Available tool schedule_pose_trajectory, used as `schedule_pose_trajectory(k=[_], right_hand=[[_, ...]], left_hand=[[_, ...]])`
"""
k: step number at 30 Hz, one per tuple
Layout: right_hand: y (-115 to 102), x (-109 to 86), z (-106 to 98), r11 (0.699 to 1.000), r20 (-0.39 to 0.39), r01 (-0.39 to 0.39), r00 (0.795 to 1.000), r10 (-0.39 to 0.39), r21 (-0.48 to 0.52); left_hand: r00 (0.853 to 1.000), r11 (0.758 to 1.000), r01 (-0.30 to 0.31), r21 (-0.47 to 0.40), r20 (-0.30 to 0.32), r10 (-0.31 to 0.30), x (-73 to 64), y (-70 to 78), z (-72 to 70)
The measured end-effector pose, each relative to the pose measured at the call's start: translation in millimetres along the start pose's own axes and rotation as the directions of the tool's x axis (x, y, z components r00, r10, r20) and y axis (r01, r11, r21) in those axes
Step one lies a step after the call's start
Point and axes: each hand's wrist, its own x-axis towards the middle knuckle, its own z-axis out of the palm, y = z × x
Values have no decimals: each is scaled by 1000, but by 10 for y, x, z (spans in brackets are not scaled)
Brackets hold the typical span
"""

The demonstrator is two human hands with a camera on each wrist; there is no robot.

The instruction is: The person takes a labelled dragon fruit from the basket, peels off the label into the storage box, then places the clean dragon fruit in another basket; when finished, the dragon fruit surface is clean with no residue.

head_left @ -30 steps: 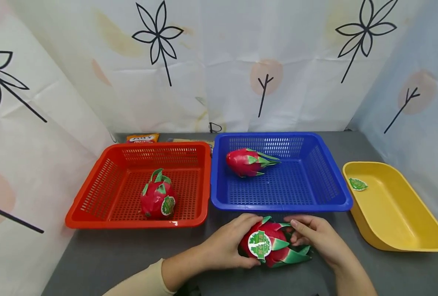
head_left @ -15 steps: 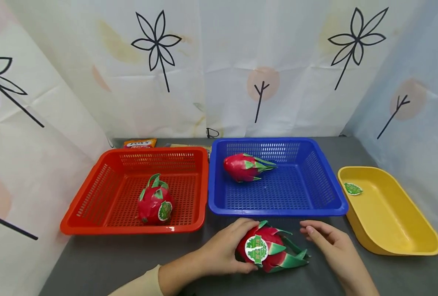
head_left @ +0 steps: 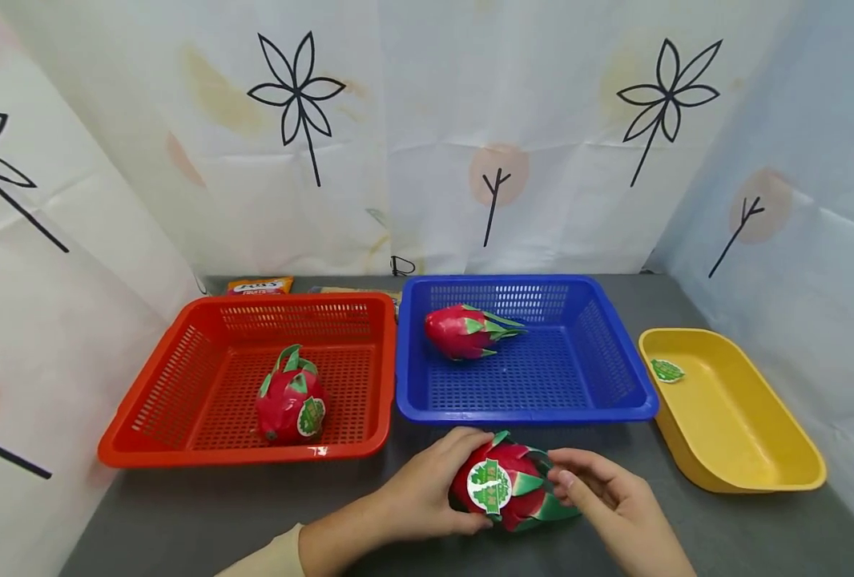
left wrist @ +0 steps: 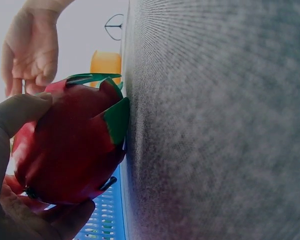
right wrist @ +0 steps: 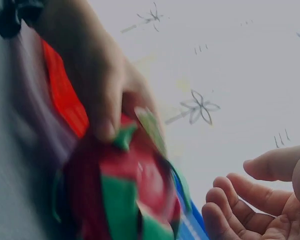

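A red dragon fruit (head_left: 519, 481) with green leaf tips and a round green-and-white sticker (head_left: 489, 486) lies on the grey table. My left hand (head_left: 427, 486) grips its rounded end, thumb on the near side and fingers over the far side. Beside the leafy end is my right hand (head_left: 607, 501), its fingers loosely bent. From the right wrist, that hand (right wrist: 265, 205) appears apart from the fruit (right wrist: 120, 185), holding nothing visible. In the left wrist view, the fruit (left wrist: 72, 145) sits between my left thumb and fingers.
A red basket (head_left: 239, 461) at left holds a stickered dragon fruit (head_left: 286, 401). The blue basket (head_left: 528, 416) behind my hands holds another dragon fruit (head_left: 463, 331). At right stands a yellow tub (head_left: 737, 425) with a green leaf-shaped sticker (head_left: 666, 370). A snack packet (head_left: 259, 286) lies behind the red basket.
My right hand was at the leaves, drew back to the right, then came back beside them. My left hand keeps its grip on the dragon fruit. The head view has shifted slightly.
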Motion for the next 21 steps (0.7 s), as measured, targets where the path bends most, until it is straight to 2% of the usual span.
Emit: schedule_pose_trajectory(k=[4,9,12,14,21], right_hand=[[-37,-44,146,999,54,-20,998,22,-39],[-76,-40,253,997,26,4,1000,-2,-75],[-73,-44,288,996,26,43,999,-42,-77],[-64,-56,309,996,40,42,998,-39,-76],[-4,-84,361,994,141,-50,988,64,-102]], left_hand=[[1000,1000,16,-6,-27,-16,-14,27,23],[997,1000,26,7,-70,-26,43,70,19],[997,999,29,15,-75,-27,62,77,10],[997,999,29,15,-71,-28,62,74,5],[998,999,35,-5,-50,-35,33,44,20]])
